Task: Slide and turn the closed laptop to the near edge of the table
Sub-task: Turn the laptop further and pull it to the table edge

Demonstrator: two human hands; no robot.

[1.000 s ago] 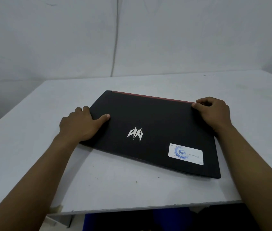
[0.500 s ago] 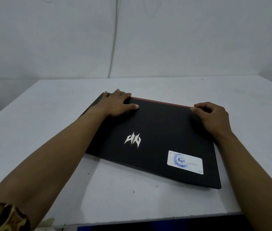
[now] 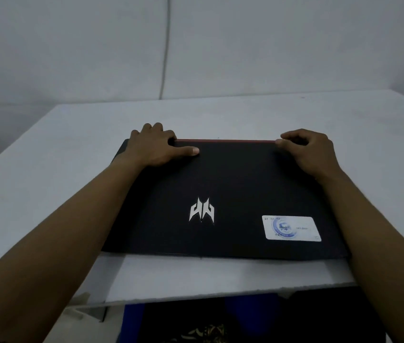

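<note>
The closed black laptop (image 3: 233,189) lies flat on the white table (image 3: 47,174), its long sides square to the near edge and a short strip of table in front of it. Its lid carries a silver logo and a white sticker at the near right. A thin red strip runs along its far edge. My left hand (image 3: 156,147) grips the far left corner, fingers curled over the back edge and thumb flat on the lid. My right hand (image 3: 312,152) holds the far right corner the same way.
The table's near edge (image 3: 220,295) runs just below the laptop, with dark and blue shapes beneath it. A grey wall with a vertical seam stands behind the table. Bare tabletop lies left, right and behind the laptop.
The laptop has turned from skewed to square with the near edge and slid closer to it. My left hand moved from the left side to the far left corner.
</note>
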